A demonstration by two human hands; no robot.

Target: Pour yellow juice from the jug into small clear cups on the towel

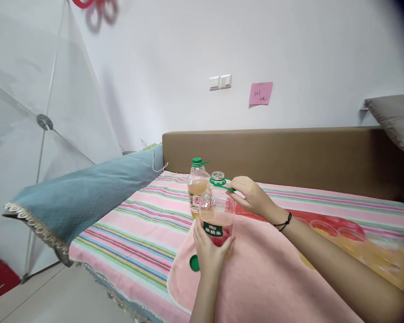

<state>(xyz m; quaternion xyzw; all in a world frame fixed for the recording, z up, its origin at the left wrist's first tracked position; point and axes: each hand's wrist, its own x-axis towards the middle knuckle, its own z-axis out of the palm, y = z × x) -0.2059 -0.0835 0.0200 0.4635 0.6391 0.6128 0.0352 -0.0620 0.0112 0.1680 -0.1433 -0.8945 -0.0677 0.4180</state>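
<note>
A: so where's the uncapped bottle [217, 208]?
B: in the left hand [210, 251], half curled round its lower body; right hand [248, 193] pinches its green handle [228, 188]; green cap [194, 263] sits just left of the left hand

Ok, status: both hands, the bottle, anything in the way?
Left hand on front bottle, right hand at its green handle. Bottle uncapped, partly filled. Green cap on pink mat; capped bottle close behind.
</note>
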